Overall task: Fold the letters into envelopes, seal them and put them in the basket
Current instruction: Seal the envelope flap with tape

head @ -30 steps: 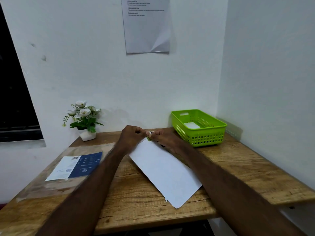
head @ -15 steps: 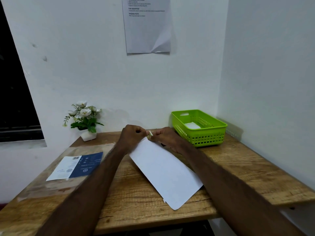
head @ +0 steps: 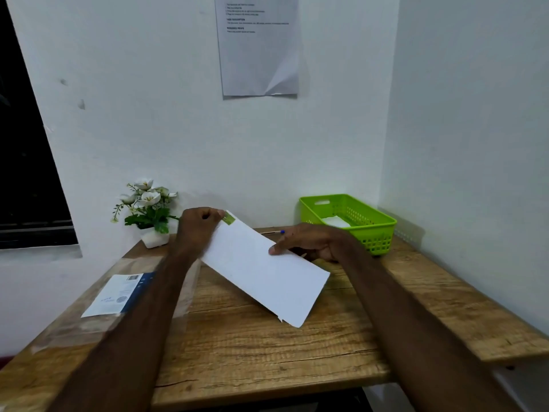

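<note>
A long white envelope (head: 267,272) is held tilted above the middle of the wooden table (head: 267,352). My left hand (head: 197,226) pinches its far upper corner, where a small green mark shows. Along the right edge, my right hand (head: 312,242) grips the envelope with the thumb on top. The near lower corner looks slightly torn or notched. The green plastic basket (head: 377,224) stands at the back right by the wall, with a white envelope or paper (head: 335,222) lying inside it.
A clear plastic sleeve with a blue and white label (head: 118,295) lies on the table's left side. A small white pot of artificial flowers (head: 148,215) sits at the back left. A blue-capped pen (head: 273,232) lies behind the hands. Walls close the back and right.
The envelope has been lifted off the table and tilted up. My right hand slid from the far corner down to the right edge; my left hand rose with the corner.
</note>
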